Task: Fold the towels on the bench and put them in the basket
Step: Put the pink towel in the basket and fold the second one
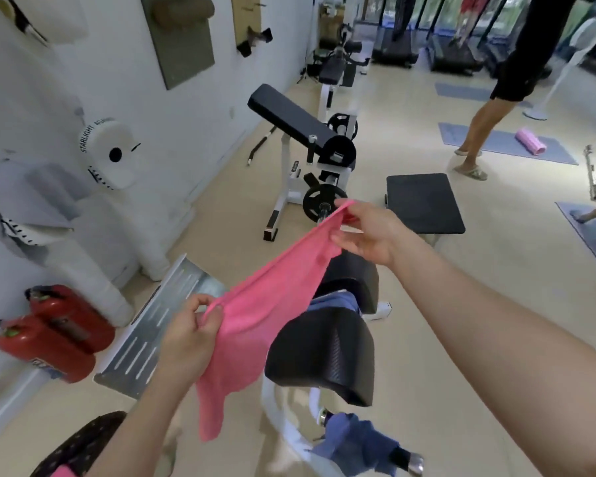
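Towel, pink (255, 318): held in the air above the desk (319, 356), stretched between both hands.
Left hand (190, 332): pinching one corner.
Right hand (365, 232): pinching the far corner.
Towel, blue (331, 302): on the desk (partly hidden).

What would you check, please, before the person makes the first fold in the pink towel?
1. Left hand pinches a corner of the pink towel: ok.
2. Right hand has a grip on the far corner: ok.
3. Top edge stretched flat between the hands: not ok, it sags and bunches.
4. Towel hangs clear of the black bench pad: cannot tell, the cloth overlaps the pad in view.
5. Other towels waiting: ok, blue towel lies between the pads.
6. Basket within reach: cannot tell, only a dark patterned rim shows at the lower left.
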Motion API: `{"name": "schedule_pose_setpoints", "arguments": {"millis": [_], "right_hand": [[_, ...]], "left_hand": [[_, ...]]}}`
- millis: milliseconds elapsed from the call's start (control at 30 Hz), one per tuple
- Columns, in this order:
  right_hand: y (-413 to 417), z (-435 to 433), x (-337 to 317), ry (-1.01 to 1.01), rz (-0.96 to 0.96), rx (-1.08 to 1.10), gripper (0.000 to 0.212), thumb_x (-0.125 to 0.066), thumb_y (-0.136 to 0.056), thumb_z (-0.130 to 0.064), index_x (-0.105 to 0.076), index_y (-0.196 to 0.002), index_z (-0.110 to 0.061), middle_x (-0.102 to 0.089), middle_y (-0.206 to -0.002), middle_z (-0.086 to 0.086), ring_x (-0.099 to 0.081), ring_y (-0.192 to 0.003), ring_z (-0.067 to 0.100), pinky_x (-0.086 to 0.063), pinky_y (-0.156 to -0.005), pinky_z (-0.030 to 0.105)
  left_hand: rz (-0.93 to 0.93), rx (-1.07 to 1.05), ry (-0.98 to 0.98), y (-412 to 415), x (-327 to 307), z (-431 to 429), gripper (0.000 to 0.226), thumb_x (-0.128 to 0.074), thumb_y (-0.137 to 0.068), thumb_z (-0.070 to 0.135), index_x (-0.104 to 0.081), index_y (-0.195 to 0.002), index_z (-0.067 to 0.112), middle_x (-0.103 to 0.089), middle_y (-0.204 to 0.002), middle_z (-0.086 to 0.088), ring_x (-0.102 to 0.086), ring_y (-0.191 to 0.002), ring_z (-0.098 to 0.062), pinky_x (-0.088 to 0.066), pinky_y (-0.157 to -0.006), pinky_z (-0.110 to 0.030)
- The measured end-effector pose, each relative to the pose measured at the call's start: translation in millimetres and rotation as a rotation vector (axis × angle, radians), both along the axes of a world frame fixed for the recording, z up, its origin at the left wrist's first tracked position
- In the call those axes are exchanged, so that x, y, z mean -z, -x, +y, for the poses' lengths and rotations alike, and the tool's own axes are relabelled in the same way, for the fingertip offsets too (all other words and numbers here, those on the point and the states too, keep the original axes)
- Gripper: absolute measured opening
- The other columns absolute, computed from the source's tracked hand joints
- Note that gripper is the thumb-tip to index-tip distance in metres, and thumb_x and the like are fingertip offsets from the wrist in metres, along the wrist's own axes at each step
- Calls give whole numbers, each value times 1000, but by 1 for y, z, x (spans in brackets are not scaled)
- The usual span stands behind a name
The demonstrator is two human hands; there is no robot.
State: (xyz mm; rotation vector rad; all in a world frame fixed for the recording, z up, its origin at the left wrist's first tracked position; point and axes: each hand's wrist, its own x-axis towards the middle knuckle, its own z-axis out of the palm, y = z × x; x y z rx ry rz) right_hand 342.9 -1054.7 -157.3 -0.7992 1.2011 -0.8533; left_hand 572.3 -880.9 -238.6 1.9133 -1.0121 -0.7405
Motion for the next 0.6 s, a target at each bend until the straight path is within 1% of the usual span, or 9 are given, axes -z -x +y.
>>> {"name": "schedule_pose_setpoints", "arguments": {"millis": [67, 133, 200, 267, 333, 400, 467, 533, 600], "right_hand": [[2, -27, -7, 144, -29, 57, 26, -43, -98, -5, -67, -107, -11, -61, -91, 8, -61, -82, 19, -60, -75, 38], [11, -55, -10, 314, 16, 80, 28, -44, -97, -6, -70, -98, -15, -65, -94, 7, -63, -86, 17, -58, -81, 41], [31, -86, -4, 455, 98, 89, 31, -44, -97, -9, -72, -98, -21, -69, -104, 6, -65, -96, 15, -59, -81, 37], [58, -115, 14, 560, 182, 79, 33, -42, -96, -9, -72, -102, -21, -70, -103, 2, -66, -94, 13, -59, -78, 31], [89, -137, 43, 648, 299, 18, 35, -40, -95, -6, -71, -100, -20, -69, -93, -3, -65, -87, 13, -57, -77, 29], [121, -154, 78, 730, 510, -131, 37, -39, -93, -3, -69, -97, -25, -66, -86, -3, -61, -80, 16, -52, -71, 27], [155, -169, 122, 729, 776, -292, 38, -41, -92, 0, -71, -101, -22, -65, -84, 2, -60, -78, 21, -43, -62, 25], [183, -186, 168, 674, 897, -471, 36, -43, -90, 2, -73, -104, -13, -70, -87, 8, -63, -80, 26, -42, -65, 26], [203, -197, 204, 579, 995, -603, 32, -46, -92, -3, -71, -107, -13, -72, -96, 12, -60, -75, 23, -39, -68, 25]], "left_hand": [[-121, -149, 137, 14, -14, -16, 9, -55, -93, 26, -53, -86, 32, -61, -71, 2, -55, -67, -11, -41, -62, -27], [-226, -263, 273, 33, -28, -28, 8, -57, -92, 24, -57, -89, 31, -58, -73, 13, -52, -66, -6, -38, -62, -23], [-311, -307, 365, 59, -34, -37, 12, -59, -89, 17, -63, -94, 27, -61, -80, 14, -53, -75, -7, -38, -71, -23], [-419, -292, 388, 90, -15, -41, 16, -64, -85, 10, -67, -95, 21, -63, -85, 11, -51, -79, -3, -34, -72, -19], [-567, -233, 325, 129, 20, -42, 13, -66, -83, 17, -66, -95, 23, -59, -84, 13, -47, -74, -3, -30, -66, -17], [-610, -158, 187, 168, 56, -44, 17, -53, -81, 34, -64, -93, 31, -53, -81, 17, -43, -69, -1, -29, -64, -17], [-603, -71, 62, 203, 101, -45, 23, -45, -79, 30, -65, -91, 30, -55, -80, 15, -47, -70, -4, -30, -65, -17], [-536, -23, -87, 231, 142, -50, 29, -40, -75, 25, -63, -93, 32, -57, -79, 10, -57, -70, -12, -43, -66, -24], [-473, -6, -272, 248, 173, -57, 36, -37, -76, 22, -63, -98, 35, -58, -80, 6, -63, -70, -22, -50, -61, -28]]}}
